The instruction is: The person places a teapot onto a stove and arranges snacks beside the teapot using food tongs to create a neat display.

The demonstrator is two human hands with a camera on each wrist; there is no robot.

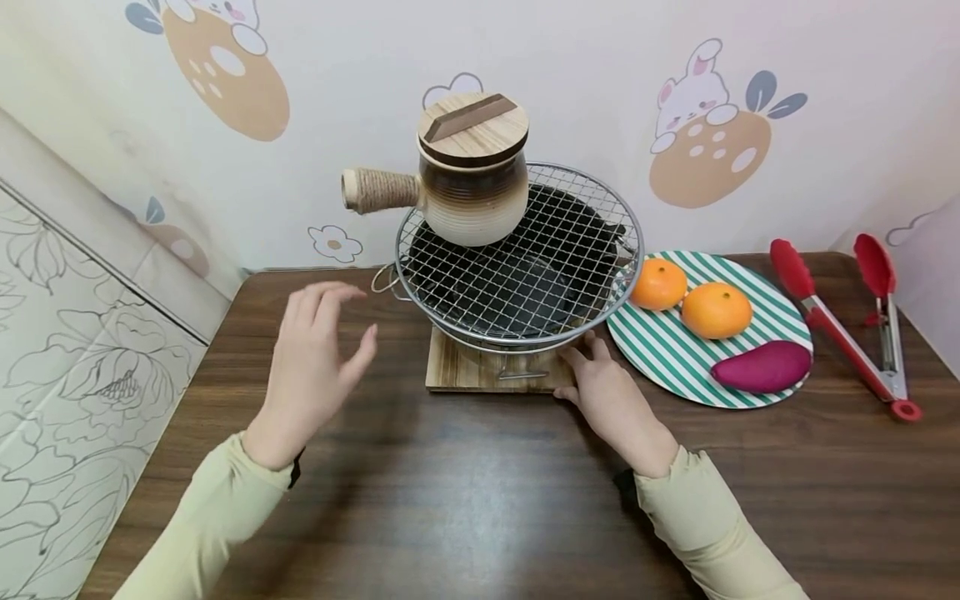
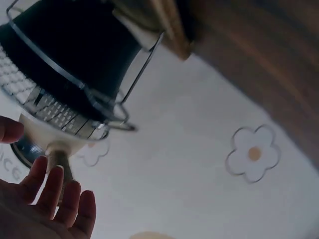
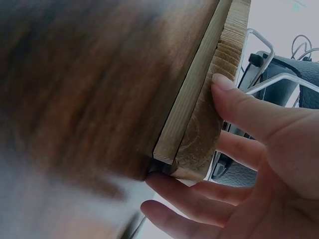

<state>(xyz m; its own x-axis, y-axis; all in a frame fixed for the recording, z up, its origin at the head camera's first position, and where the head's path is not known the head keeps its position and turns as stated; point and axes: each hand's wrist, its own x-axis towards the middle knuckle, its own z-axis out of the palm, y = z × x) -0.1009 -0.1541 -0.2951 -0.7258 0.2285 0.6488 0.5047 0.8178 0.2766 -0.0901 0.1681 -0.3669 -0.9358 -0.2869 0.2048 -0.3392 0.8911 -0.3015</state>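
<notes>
A black stove bowl under a round wire grill [image 1: 525, 283] stands on a wooden board [image 1: 465, 371]. On the grill's back left sits a brown and cream pot [image 1: 476, 200] with a wooden lid [image 1: 472, 129]; its rope-wrapped handle [image 1: 382, 191] points left. My right hand [image 1: 611, 400] holds the board's front right corner, and in the right wrist view the thumb lies on the wooden edge [image 3: 199, 134] with fingers around the corner. My left hand [image 1: 307, 358] is raised left of the stove, fingers bent loosely, touching nothing; the left wrist view shows it near the grill [image 2: 50, 117].
Right of the stove, a green-and-white striped mat [image 1: 667, 367] bears two oranges [image 1: 716, 311] and a purple sweet potato [image 1: 763, 367]. Red-tipped tongs [image 1: 855, 350] lie spread at the far right. A patterned wall covering [image 1: 570, 75] rises behind the table [image 1: 465, 500].
</notes>
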